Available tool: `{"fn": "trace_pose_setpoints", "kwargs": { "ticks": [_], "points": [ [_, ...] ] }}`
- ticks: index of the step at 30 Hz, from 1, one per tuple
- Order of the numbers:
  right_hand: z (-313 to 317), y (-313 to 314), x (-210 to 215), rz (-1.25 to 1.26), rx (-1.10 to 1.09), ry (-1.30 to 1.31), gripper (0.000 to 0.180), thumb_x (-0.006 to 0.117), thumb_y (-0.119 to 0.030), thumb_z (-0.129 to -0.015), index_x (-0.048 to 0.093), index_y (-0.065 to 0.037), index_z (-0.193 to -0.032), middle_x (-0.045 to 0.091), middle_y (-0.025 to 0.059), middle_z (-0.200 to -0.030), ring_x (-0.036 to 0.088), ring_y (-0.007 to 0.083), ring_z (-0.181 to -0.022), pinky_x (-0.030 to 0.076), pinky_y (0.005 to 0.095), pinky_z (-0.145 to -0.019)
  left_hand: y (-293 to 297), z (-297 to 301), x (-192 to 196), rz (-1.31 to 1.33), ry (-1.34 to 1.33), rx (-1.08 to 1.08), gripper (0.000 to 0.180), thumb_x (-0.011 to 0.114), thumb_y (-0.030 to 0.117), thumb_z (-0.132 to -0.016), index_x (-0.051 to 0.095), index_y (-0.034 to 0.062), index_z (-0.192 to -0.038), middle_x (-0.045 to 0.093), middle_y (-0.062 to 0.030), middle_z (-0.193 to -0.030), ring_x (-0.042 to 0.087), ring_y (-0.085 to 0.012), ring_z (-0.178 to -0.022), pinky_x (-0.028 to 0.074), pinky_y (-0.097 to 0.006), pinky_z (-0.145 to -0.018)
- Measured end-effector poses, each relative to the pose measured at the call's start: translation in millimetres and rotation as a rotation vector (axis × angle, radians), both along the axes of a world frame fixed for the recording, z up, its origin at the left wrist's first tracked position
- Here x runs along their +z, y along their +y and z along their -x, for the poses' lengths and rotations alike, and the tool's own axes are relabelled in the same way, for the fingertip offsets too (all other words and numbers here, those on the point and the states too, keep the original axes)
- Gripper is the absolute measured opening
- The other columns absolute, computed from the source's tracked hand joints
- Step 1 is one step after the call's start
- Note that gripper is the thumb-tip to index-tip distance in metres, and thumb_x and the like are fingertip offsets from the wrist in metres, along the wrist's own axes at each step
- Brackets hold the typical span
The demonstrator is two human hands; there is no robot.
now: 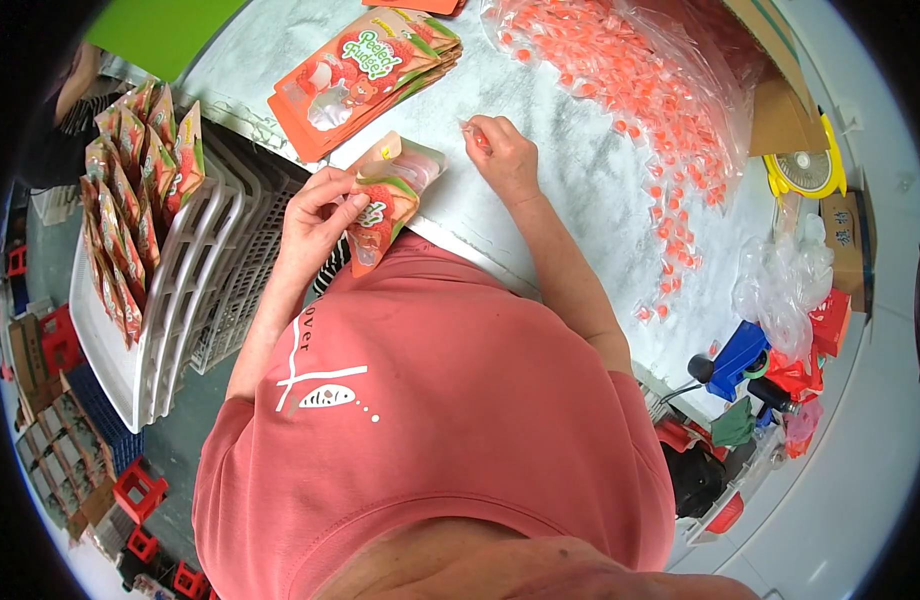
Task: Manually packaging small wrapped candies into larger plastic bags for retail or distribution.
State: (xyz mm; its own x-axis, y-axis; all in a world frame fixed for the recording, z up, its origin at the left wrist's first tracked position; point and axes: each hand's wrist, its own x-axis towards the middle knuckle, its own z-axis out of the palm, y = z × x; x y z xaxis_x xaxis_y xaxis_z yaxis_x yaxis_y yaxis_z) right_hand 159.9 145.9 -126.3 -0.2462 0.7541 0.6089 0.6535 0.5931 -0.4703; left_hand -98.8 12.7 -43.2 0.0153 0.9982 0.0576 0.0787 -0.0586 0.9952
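My left hand [318, 215] grips an orange stand-up pouch [390, 195] at its left edge, fingers closed on it, mouth of the pouch opened toward 1 o'clock. The pouch sits over the near edge of the white table [580, 190], just above my chest. My right hand [502, 155] rests on the table at 3 o'clock from the pouch, near it but apart, fingertips pinched shut on one small orange wrapped candy [472, 133].

At 12 o'clock from the pouch lies a stack of flat empty pouches [365, 75], close to it, with a narrow bare strip of table between them. At 2 o'clock from my right hand a clear plastic bag [630, 60] holds a large mass of loose candies [680, 200], which spill down the table toward 5 o'clock as far as the table's right edge. Bare table lies between my right hand and this spill.

At 9 o'clock from my left hand, off the table edge, stands a white slatted crate [180, 300] holding upright filled pouches [130, 190]. At 4 o'clock, beyond the table's far right corner, are a yellow fan [805, 170], crumpled clear bags [780, 285] and a blue tool [737, 358].
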Motion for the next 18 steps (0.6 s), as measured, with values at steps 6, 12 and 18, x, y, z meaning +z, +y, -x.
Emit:
{"fn": "trace_pose_setpoints", "kwargs": {
  "ticks": [6, 12, 18],
  "points": [
    [0.2, -0.3, 0.0, -0.002, -0.004, -0.007, 0.016, 0.078, -0.012, -0.08, 0.069, -0.011, -0.093, 0.065, 0.0033, -0.079, 0.066, 0.0175, -0.062, 0.054, 0.0307, -0.054, -0.6, -1.1, -1.3, 0.03, -0.04, -0.002, 0.015, 0.071, 0.003, -0.091, 0.072, 0.0014, -0.105, 0.06, -0.0007, -0.101, 0.057, -0.0042, -0.081, 0.047, -0.018, -0.068],
    [-0.1, 0.0, 0.3, 0.003, -0.007, -0.01, 0.016, 0.078, -0.012, -0.08, 0.069, -0.011, -0.093, 0.066, 0.0032, -0.08, 0.066, 0.0171, -0.062, 0.055, 0.0305, -0.055, 0.9, -1.4, -2.6, 0.019, -0.035, -0.008, 0.016, 0.071, 0.004, -0.091, 0.072, 0.0011, -0.106, 0.06, -0.0008, -0.102, 0.057, -0.0044, -0.081, 0.047, -0.018, -0.068],
    [0.1, -0.1, 0.8, 0.009, 0.002, -0.005, 0.016, 0.078, -0.011, -0.08, 0.069, -0.011, -0.093, 0.066, 0.0033, -0.08, 0.067, 0.0166, -0.063, 0.055, 0.0299, -0.055, 0.9, -1.8, -4.3, 0.013, -0.012, -0.006, 0.015, 0.071, 0.004, -0.091, 0.072, 0.0005, -0.106, 0.061, -0.0004, -0.102, 0.056, -0.0035, -0.08, 0.046, -0.018, -0.067]
  ]
}}
